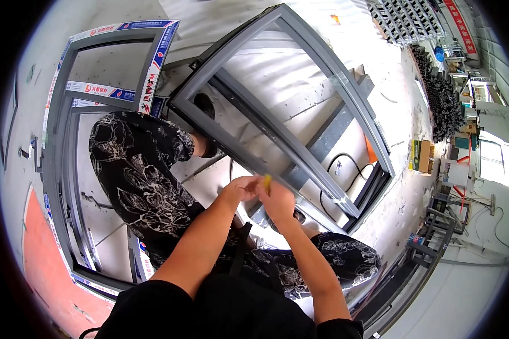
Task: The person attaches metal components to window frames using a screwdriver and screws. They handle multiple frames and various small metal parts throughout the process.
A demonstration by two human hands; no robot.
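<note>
A grey metal window frame (249, 120) with crossbars lies at a slant in front of me, its near rail passing just beyond my hands. Between the thumb and fingers of my right hand (279, 203) is a small yellow object (267, 183), mostly covered, so its kind does not show. My left hand (244, 187) meets the right one at the fingertips, next to that rail. Its fingers are bent together, and what they pinch, if anything, is hidden. I cannot tell whether either hand touches the rail.
At my left stands another grey frame (55, 141) edged with printed blue and white protective tape. A black cable (350, 156) loops beneath the slanted frame. Stacked dark profiles (435, 93), a yellow carton (421, 155) and a metal rack (430, 243) stand at the right.
</note>
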